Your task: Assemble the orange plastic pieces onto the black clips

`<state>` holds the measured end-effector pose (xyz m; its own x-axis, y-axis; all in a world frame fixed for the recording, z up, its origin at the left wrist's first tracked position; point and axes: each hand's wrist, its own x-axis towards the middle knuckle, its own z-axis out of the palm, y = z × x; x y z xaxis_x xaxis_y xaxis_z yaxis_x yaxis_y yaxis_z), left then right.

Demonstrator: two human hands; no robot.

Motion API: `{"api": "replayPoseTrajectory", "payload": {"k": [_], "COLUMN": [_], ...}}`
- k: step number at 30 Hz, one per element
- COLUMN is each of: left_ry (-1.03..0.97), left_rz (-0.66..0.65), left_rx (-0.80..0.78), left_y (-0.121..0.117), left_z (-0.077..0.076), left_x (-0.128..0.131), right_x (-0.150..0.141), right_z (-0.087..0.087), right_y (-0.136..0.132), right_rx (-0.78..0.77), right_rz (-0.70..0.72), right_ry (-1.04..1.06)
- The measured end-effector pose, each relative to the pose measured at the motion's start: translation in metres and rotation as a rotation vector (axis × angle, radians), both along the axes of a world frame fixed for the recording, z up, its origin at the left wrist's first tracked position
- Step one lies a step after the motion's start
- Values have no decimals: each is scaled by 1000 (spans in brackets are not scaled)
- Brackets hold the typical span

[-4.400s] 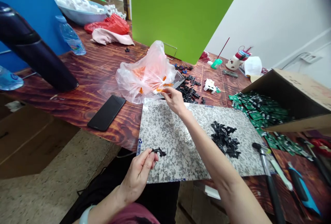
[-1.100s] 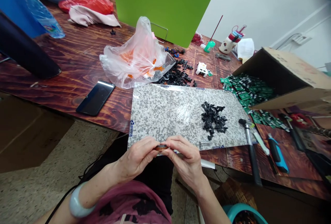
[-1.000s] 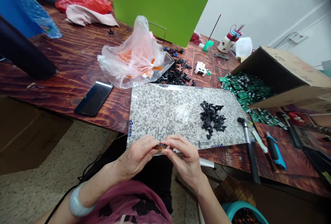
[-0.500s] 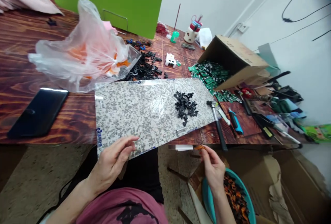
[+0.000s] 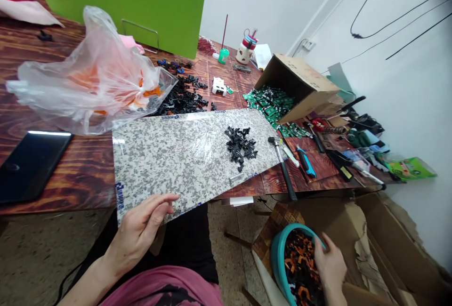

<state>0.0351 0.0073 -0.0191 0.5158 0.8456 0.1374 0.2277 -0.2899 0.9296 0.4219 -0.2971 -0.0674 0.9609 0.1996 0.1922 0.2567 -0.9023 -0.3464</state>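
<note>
My left hand (image 5: 146,219) rests at the near edge of a speckled grey-and-white board (image 5: 155,165). Its fingers are loosely stretched out and hold nothing. At the lower right, my right hand (image 5: 330,263) is over the rim of a teal bucket (image 5: 278,254), thumb and fingers apart with nothing visible between them. Orange and black plastic pieces (image 5: 302,266) fill the bucket. On the board lie a heap of small black plastic parts (image 5: 241,145), a patch of thin clear pins (image 5: 205,146) and a small metal rod (image 5: 236,177).
A hammer (image 5: 285,169) and a blue-handled cutter (image 5: 306,161) lie right of the board. Behind are a cardboard box (image 5: 303,75) spilling green circuit boards (image 5: 271,103), more black parts (image 5: 183,96) and a plastic bag (image 5: 88,84). A phone (image 5: 33,165) lies left.
My right hand has moved down and right to the bucket, and the small orange piece it held is no longer in its fingers. My left hand stays by the board's edge. The view has shifted.
</note>
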Motion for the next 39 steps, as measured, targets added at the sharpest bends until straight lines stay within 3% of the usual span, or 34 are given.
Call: {"api": "replayPoseTrajectory", "payload": {"k": [3, 6, 9, 12, 17, 23, 26, 32, 34, 39], "left_ry": [2, -3, -21, -28, -71, -255, -350, -408, -419, -374], "left_rz": [11, 29, 43, 54, -14, -138, -114, -16, 48, 183], "left_rx": [-17, -43, -66, -91, -299, -712, -777, -840, -870, -840], "left_y": [-1, -3, -4, -5, -6, -9, -10, -6, -3, 3], "left_z": [1, 2, 4, 6, 13, 34, 34, 25, 26, 30], "left_x": [1, 1, 0, -3, 1, 28, 37, 36, 32, 22], "right_x": [-15, -48, -78, -93, -106, -148, -164, -166, -157, -128], "right_z": [22, 45, 57, 58, 66, 91, 94, 85, 80, 64], "right_y": [87, 183, 254, 289, 286, 255, 248, 257, 268, 296], "right_rx": [129, 295, 261, 225, 251, 485, 488, 425, 367, 175], "right_rz": [267, 734, 896, 927, 1002, 1513, 1672, 1818, 1764, 1240], "right_ry": [-42, -90, -79, -102, -137, -321, -361, -281, -168, 30]}}
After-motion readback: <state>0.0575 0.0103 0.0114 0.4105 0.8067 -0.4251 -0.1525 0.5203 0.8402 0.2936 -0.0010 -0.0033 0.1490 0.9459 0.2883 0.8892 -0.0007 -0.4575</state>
